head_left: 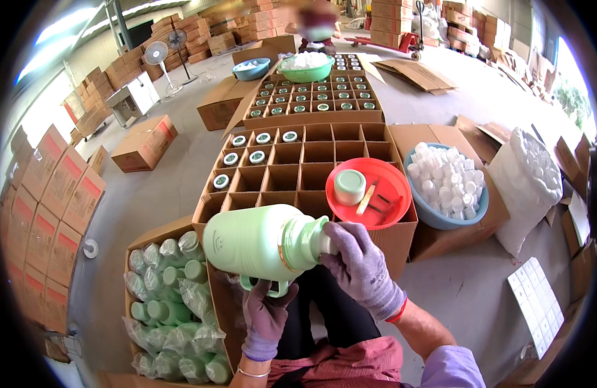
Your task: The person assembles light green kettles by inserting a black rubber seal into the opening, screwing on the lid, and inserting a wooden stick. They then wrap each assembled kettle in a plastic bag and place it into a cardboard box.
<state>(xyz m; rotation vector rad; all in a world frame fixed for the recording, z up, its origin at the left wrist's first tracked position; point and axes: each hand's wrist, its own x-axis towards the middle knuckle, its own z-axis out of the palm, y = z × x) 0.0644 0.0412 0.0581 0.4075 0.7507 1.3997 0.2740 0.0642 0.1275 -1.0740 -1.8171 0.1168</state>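
A pale green thermos jug point(250, 239) lies tilted on its side in front of me, its mouth toward the right. My left hand point(266, 317), in a purple glove, is closed round the jug's handle point(272, 286) from below. At the mouth, my right hand point(363, 268), gloved too, pinches a whitish stopper point(326, 244) with its fingers. Whether the stopper sits fully in the neck cannot be made out. Just beyond that hand is a red basin point(400, 187) holding a green cup-shaped lid point(349, 186), a tool with a yellowish handle point(367, 198) and small dark pieces.
A divided carton point(285, 178) bears the basin and has several jugs in its far-left cells. Bagged green jugs point(175, 304) fill a box at left. Right stands a blue basin point(482, 210) of white stoppers beside a white sack point(524, 187). Another person point(316, 29) sits beyond a second carton point(311, 118).
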